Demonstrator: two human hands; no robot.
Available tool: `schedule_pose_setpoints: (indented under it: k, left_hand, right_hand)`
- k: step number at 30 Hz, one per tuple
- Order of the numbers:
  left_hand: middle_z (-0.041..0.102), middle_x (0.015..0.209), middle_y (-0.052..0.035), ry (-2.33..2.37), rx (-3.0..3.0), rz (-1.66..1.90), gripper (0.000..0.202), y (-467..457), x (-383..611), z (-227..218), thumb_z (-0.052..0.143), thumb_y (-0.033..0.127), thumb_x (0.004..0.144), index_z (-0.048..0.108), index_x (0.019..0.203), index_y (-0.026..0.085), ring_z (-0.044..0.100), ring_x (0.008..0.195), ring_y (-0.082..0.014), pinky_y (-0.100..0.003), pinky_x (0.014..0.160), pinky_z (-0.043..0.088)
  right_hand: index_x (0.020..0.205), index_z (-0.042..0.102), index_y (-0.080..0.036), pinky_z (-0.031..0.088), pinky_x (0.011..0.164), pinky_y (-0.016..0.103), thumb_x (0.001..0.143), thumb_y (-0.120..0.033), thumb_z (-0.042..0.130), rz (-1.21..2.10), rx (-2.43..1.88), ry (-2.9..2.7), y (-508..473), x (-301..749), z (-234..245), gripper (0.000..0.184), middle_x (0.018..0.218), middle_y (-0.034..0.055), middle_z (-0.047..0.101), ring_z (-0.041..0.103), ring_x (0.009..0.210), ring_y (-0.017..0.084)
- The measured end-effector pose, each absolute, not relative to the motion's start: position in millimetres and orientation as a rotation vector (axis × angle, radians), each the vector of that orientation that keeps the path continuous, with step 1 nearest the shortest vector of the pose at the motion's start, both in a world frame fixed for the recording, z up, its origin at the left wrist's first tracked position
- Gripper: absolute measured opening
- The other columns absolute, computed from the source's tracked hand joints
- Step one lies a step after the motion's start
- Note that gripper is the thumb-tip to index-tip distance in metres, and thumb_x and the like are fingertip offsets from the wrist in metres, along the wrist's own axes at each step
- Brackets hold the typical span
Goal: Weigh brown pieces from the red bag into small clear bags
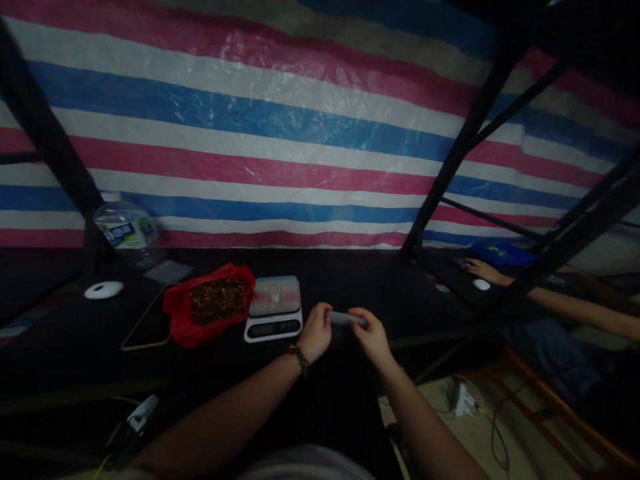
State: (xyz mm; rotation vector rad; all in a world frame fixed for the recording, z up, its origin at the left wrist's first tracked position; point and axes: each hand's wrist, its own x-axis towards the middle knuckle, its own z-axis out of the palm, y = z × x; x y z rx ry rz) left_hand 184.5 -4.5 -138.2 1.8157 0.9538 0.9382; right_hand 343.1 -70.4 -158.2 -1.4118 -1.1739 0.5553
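Between my two hands, in front of the table's near edge, is a small, thin, whitish plastic bag, dim and slightly blurred. My left hand, with a beaded bracelet at the wrist, pinches one end of it. The other end is between the fingers of my right hand. Just left of my left hand stands a white kitchen scale, with a small clear cup on its plate. An open red plastic bag beside the scale holds many small brown pieces, too dim to name.
A phone lies left of the red bag, near clear plastic bags, a white mouse and a large water bottle. Dark metal posts frame the table. At right, another person's hand rests near a second mouse.
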Motion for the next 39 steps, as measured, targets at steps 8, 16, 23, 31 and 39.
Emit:
schedule_pose_setpoints:
  k: [8, 16, 23, 31, 39]
  left_hand:
    - [0.058, 0.119, -0.0123, 0.959, 1.715, 0.989, 0.047, 5.8, 194.9, -148.0, 0.043, -0.001, 0.077, 0.047, 0.121, 0.014, 0.054, 0.115, -0.0204, -0.041, 0.106, 0.036]
    - [0.059, 0.107, -0.0096, 0.945, 1.662, 0.944, 0.049, 5.8, 197.0, -136.4, 0.045, 0.002, 0.075, 0.048, 0.123, 0.014, 0.057, 0.102, -0.0201, -0.037, 0.094, 0.044]
    - [0.058, 0.108, -0.0106, 0.959, 1.636, 0.886, 0.053, 3.1, 198.1, -138.1, 0.043, -0.002, 0.07, 0.047, 0.121, 0.011, 0.057, 0.102, -0.0196, -0.035, 0.094, 0.043]
    - [0.059, 0.097, -0.0069, 1.0, 1.645, 0.81, 0.041, 3.9, 200.8, -132.6, 0.042, 0.0, 0.071, 0.052, 0.109, 0.014, 0.057, 0.092, -0.0189, -0.031, 0.081, 0.044]
    - [0.058, 0.088, -0.0018, 0.994, 1.649, 0.824, 0.023, 4.6, 199.9, -136.0, 0.047, 0.008, 0.077, 0.053, 0.098, 0.016, 0.055, 0.086, -0.0166, -0.028, 0.078, 0.043]
  right_hand:
    - [0.13, 0.043, -0.024, 0.039, 0.103, 0.044, 0.068, -0.014, 0.057, 0.535, -1.33, -1.193, -58.9, 340.2, -165.4, 0.064, 0.121, 0.0098, 0.058, 0.053, 0.118, 0.023]
    - [0.122, 0.049, -0.022, 0.046, 0.088, 0.035, 0.067, -0.011, 0.052, 0.608, -1.256, -1.137, -59.9, 335.4, -148.9, 0.056, 0.098, 0.0043, 0.062, 0.06, 0.094, 0.019]
    - [0.12, 0.05, -0.023, 0.046, 0.087, 0.035, 0.065, -0.015, 0.057, 0.678, -1.24, -1.11, -61.9, 337.6, -151.6, 0.056, 0.1, 0.0048, 0.061, 0.059, 0.096, 0.02]
    - [0.122, 0.05, -0.022, 0.046, 0.07, 0.027, 0.065, -0.015, 0.057, 0.729, -1.272, -1.067, -62.5, 337.5, -151.1, 0.057, 0.098, 0.0034, 0.057, 0.058, 0.084, 0.017]
    - [0.114, 0.059, -0.021, 0.044, 0.062, 0.025, 0.066, -0.02, 0.06, 0.697, -1.326, -1.078, -64.3, 337.0, -146.5, 0.048, 0.088, 0.0025, 0.06, 0.056, 0.073, 0.016]
